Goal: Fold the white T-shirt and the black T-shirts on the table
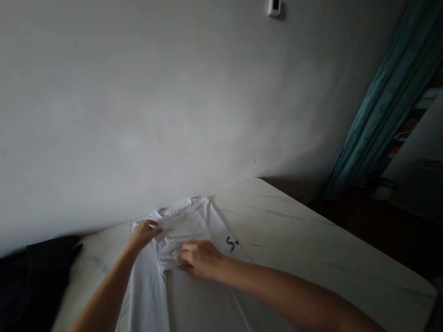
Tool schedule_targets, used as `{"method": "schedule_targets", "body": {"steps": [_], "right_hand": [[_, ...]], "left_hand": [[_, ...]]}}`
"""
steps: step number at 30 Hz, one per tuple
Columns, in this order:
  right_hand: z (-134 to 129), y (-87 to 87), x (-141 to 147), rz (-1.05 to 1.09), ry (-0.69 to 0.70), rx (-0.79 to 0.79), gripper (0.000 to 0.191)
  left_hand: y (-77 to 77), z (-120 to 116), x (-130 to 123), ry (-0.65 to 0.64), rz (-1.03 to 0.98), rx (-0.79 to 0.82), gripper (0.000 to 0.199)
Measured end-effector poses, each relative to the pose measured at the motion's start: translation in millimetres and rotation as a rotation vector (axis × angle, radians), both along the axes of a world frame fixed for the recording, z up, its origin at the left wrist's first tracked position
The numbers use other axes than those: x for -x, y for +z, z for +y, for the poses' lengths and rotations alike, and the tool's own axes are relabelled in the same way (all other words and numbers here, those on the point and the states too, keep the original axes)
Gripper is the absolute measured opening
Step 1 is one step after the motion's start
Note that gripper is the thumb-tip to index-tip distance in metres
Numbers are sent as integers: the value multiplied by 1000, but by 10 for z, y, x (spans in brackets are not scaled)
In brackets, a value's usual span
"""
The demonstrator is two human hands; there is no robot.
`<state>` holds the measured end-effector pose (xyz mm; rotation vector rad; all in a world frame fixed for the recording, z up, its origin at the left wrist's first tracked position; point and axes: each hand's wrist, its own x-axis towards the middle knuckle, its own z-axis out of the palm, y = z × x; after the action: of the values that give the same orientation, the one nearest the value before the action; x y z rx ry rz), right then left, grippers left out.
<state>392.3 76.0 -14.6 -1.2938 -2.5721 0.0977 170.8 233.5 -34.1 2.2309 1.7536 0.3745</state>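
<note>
A white long-sleeved shirt lies stretched out on the table, collar toward the wall, with a dark mark on its right sleeve. The cloth is bunched and wrinkled across the chest. Near the collar, at the left shoulder, my left hand has its thumb and fingers closed on the fabric. Lower down, at mid-chest, my right hand pinches a gathered fold of the shirt. The fingertips of both hands are partly hidden in the cloth, and the shirt's lower end runs out of view.
The marble-patterned table stands against a grey wall. Dark clothing is heaped at the left. A small white device is fixed high on the wall. A teal curtain hangs at the right, beyond the table's edge.
</note>
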Motion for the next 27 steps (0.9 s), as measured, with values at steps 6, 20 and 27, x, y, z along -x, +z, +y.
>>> {"method": "schedule_targets", "body": {"steps": [6,20,27], "right_hand": [[89,-231,98,20,-84,-37,15],[702,-182,-265,188,-244,-11,32],[1381,-430,-563,38,-542,209,67]], "left_hand": [[26,88,-116,-49,9,103,22],[101,-234,-456,71,210,-213,46],[-329,-238,-401,184,352,-204,67]]}}
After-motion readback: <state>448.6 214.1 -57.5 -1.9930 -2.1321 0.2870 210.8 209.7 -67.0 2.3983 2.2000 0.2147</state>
